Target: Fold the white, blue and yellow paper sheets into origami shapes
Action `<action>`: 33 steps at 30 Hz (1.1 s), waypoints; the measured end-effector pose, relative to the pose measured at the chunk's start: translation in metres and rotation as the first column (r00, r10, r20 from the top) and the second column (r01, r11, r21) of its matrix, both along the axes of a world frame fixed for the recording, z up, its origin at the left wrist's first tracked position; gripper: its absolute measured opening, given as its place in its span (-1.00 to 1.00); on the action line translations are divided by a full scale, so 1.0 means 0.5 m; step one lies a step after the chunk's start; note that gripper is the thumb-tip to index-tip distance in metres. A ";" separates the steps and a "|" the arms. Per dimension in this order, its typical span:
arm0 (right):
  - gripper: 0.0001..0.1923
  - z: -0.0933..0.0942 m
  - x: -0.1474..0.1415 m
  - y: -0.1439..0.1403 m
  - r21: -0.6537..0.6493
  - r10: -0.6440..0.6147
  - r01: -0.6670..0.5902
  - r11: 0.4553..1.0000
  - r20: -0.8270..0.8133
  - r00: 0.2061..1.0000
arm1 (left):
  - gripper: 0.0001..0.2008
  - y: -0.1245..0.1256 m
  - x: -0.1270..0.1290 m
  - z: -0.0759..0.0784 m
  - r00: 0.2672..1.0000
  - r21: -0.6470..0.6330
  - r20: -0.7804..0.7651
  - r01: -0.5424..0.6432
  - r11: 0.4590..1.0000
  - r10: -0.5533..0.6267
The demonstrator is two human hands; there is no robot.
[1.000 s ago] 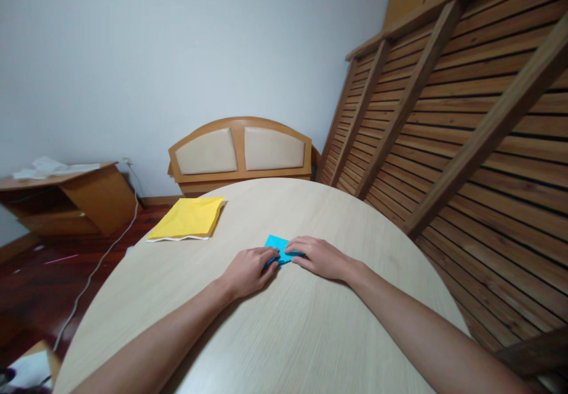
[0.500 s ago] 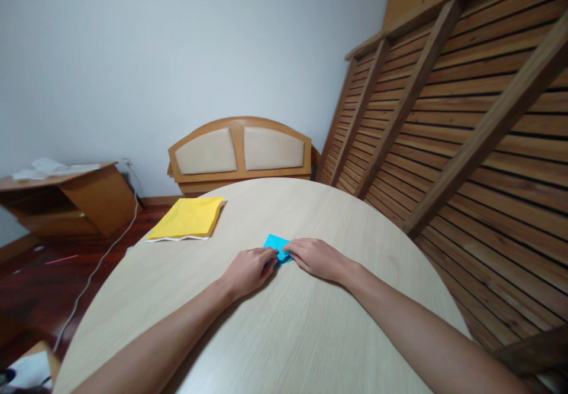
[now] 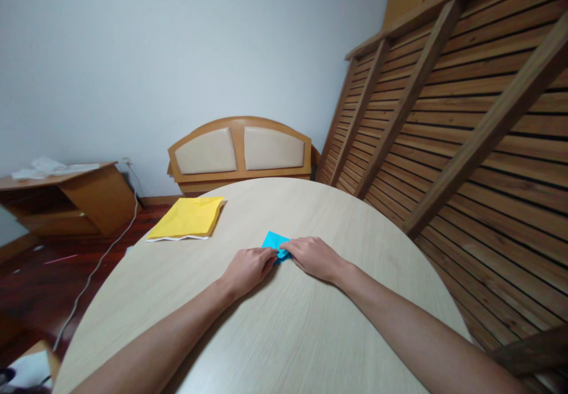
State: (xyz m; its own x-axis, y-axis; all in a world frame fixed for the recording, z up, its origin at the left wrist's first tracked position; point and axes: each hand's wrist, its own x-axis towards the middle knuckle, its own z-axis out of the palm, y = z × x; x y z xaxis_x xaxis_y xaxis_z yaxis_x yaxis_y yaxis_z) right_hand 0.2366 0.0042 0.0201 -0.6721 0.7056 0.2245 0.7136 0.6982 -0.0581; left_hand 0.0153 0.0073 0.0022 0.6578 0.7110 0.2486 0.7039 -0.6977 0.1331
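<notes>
A small folded piece of blue paper (image 3: pixel 274 241) lies on the round light-wood table (image 3: pixel 284 329), near its middle. My left hand (image 3: pixel 246 271) rests knuckles-up just left of it, its fingertips pressing on the paper's near edge. From the right, my right hand (image 3: pixel 314 257) lies flat with its fingers on the same edge, so both sets of fingertips meet over the paper. Most of the paper's near half is hidden under my fingers.
A yellow paper packet (image 3: pixel 189 218) lies on the table's far left part. Beyond the table a wooden headboard (image 3: pixel 241 152) leans on the wall, a slatted bed frame (image 3: pixel 448 122) stands at the right, and a low wooden cabinet (image 3: pixel 66 196) sits at the left.
Both hands have crept slightly left and closer together over the blue paper, so less of it shows now. The yellow packet has not moved.
</notes>
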 end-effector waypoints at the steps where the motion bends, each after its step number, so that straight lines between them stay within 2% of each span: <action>1: -0.74 0.001 -0.001 0.000 0.010 -0.001 0.001 1.000 0.003 1.000 | -0.77 0.000 0.000 0.000 1.000 -0.001 -0.002 -0.001 1.000 0.001; 9: -0.86 -0.001 -0.002 0.002 0.061 -0.037 0.038 0.997 -0.010 0.999 | -0.79 -0.001 0.000 0.002 1.000 0.027 -0.017 0.005 1.000 -0.005; 23: -0.83 -0.009 -0.001 0.004 0.113 0.040 -0.036 0.993 -0.026 0.999 | -0.80 -0.003 -0.001 0.005 0.998 0.052 0.019 0.055 0.997 -0.056; 33: -0.79 -0.010 -0.003 0.002 0.165 0.084 -0.073 0.984 -0.061 0.995 | -0.80 -0.001 -0.006 0.002 0.998 0.079 0.055 0.031 0.996 -0.036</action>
